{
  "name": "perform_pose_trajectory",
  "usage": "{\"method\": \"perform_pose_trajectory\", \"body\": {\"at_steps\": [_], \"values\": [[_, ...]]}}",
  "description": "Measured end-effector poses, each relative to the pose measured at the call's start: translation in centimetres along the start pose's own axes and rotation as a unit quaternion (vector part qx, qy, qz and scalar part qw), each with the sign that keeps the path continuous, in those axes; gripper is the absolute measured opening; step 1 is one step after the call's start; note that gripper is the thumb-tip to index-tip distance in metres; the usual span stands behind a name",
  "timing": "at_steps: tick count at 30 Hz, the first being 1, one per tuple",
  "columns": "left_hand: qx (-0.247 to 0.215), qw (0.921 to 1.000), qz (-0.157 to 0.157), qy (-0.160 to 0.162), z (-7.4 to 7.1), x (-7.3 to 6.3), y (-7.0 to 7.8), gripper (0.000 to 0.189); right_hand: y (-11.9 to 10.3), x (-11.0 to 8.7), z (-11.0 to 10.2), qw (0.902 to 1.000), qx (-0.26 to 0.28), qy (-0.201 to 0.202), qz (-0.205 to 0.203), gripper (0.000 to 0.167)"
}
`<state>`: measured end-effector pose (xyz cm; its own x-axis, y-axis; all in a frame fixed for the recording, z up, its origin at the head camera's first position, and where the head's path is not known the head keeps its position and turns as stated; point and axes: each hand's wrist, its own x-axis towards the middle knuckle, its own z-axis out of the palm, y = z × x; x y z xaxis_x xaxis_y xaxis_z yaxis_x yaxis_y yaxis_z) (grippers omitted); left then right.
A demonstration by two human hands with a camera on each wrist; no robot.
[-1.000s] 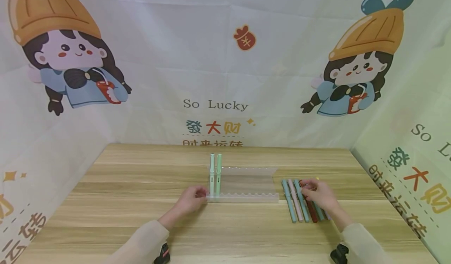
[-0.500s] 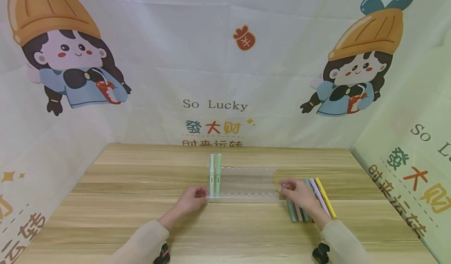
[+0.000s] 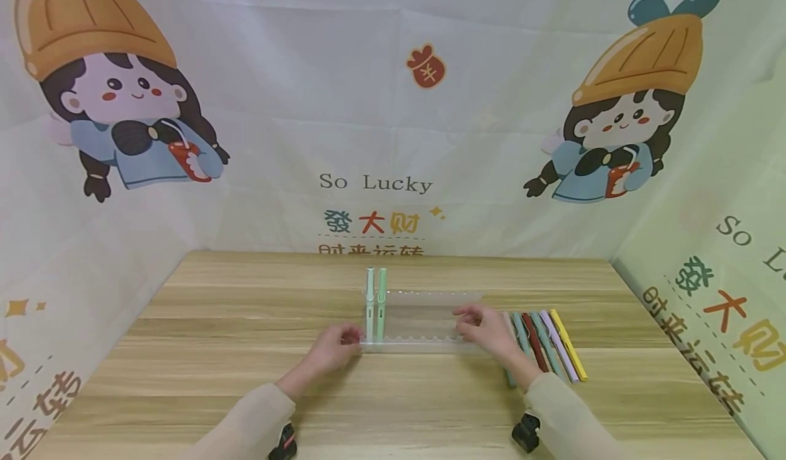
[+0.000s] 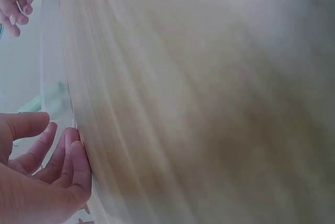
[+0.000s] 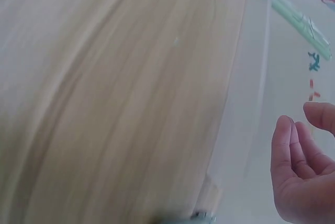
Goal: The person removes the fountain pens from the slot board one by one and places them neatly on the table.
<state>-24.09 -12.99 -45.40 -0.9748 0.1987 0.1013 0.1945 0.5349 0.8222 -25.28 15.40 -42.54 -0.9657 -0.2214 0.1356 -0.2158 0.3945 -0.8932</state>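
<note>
A clear plastic pen rack (image 3: 424, 346) with a notched edge stands mid-table. Two capped pens, one pale mint (image 3: 370, 310) and one green (image 3: 381, 310), lie in its leftmost notches. My left hand (image 3: 334, 347) is at the rack's left end, fingers loosely bent and seeming to touch it; the left wrist view shows nothing pinched between thumb and fingers. Over the rack's right part hovers my right hand (image 3: 488, 330), its thumb apart from the fingers. In the right wrist view no object shows between the right hand's (image 5: 303, 166) fingertips.
Right of the rack lies a row of several pens, among them red (image 3: 535, 342), purple (image 3: 559, 346), yellow (image 3: 569, 345) and teal ones; the right hand and forearm partly cover its left end. A printed cloth (image 3: 270, 139) stands behind the wooden table (image 3: 245, 296).
My right hand has moved left from above the row of pens to above the rack's right part, uncovering the red, purple and yellow pens. The left hand has stayed still.
</note>
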Motion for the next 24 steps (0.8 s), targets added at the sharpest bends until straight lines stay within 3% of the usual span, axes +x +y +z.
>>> {"method": "perform_pose_trajectory", "body": {"at_steps": [14,24], "values": [[-0.019,0.9998,-0.007,-0.003,-0.2,-0.1,0.0,0.015,-0.3,2.0,3.6,0.9991,0.036,-0.015,-0.017,0.024],[-0.013,0.9999,-0.008,-0.006,-0.2,-0.1,-0.1,0.014,-1.0,2.6,6.5,0.9987,0.048,-0.013,0.003,0.027]]}}
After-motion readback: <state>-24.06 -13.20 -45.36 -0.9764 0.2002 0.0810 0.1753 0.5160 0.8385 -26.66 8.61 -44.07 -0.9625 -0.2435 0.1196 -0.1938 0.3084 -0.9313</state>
